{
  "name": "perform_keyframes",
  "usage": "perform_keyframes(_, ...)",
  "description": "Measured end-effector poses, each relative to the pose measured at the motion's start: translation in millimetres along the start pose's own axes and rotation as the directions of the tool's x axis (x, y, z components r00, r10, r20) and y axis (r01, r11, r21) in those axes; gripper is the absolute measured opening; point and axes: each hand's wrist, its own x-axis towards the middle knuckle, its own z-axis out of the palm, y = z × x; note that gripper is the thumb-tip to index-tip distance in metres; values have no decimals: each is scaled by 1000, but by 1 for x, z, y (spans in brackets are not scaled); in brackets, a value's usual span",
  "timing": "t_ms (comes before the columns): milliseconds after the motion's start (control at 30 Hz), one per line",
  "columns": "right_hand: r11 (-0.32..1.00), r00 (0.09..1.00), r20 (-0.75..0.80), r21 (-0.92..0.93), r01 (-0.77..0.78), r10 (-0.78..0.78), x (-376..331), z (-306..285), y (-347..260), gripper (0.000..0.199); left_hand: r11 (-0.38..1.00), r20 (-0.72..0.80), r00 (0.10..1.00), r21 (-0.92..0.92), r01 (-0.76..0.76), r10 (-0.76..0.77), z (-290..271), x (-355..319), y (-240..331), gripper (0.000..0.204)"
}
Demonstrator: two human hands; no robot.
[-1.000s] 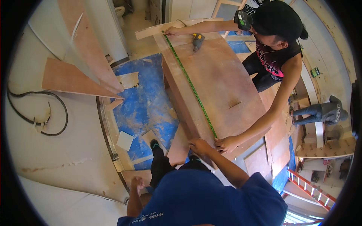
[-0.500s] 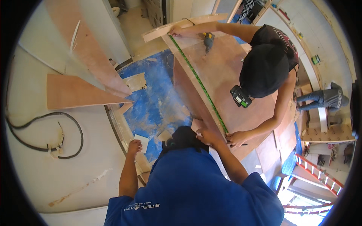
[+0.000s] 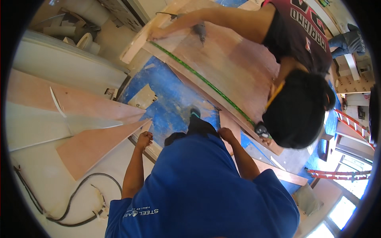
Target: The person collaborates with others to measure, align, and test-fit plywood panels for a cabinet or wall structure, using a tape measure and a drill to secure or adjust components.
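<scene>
My left hand (image 3: 145, 141) hangs by my left side with its fingers curled in, and nothing shows in it. Beside it is the pointed end of a tan plywood offcut (image 3: 89, 146) that leans at the wall. My right hand (image 3: 226, 135) is loosely closed near my right hip, over a pinkish plywood piece (image 3: 230, 121); nothing shows in it either. In front of me a co-worker (image 3: 301, 43) bends over a large plywood panel (image 3: 238, 59). The co-worker stretches a green tape measure (image 3: 202, 79) along its near edge, one hand at the far end.
A drill (image 3: 199, 31) lies on the panel. Dusty blue sheeting (image 3: 166, 103) covers the floor, with a beige scrap (image 3: 143, 97) on it. A black cable (image 3: 81, 186) loops at lower left. Red ladders (image 3: 337, 174) and another person (image 3: 349, 41) are at the right.
The white square piece at my left hand is out of sight. My view has turned and come closer to the panel. The co-worker's head has moved lower, toward the tape's near end.
</scene>
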Motion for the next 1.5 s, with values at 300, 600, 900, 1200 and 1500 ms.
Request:
perform_keyframes(300, 209, 655, 347, 760, -616, 671, -4, -22, -43, 18, 995, -1, 1000, 93, 29, -29, -86, 84, 93, 14)
perform_keyframes(600, -325, 335, 461, 862, -389, 822, 16, -4, -136, 15, 985, -263, 950, 77, -152, 167, -221, 228, 219, 12)
perform_keyframes(900, 790, 701, -376, 181, -585, 606, 90, 68, -212, 17, 921, 7, 928, 119, -372, 373, -308, 391, 362, 30)
perform_keyframes(1200, 207, 167, -138, 827, -523, 976, 206, -43, -285, 25, 964, 114, 990, 241, -110, 84, -264, 453, 448, 41)
perform_keyframes(1500, 10, 5, -9, 811, -585, 1000, 233, 5, -343, 29, 985, 526, 839, 163, 61, -139, -233, 475, 450, 54)
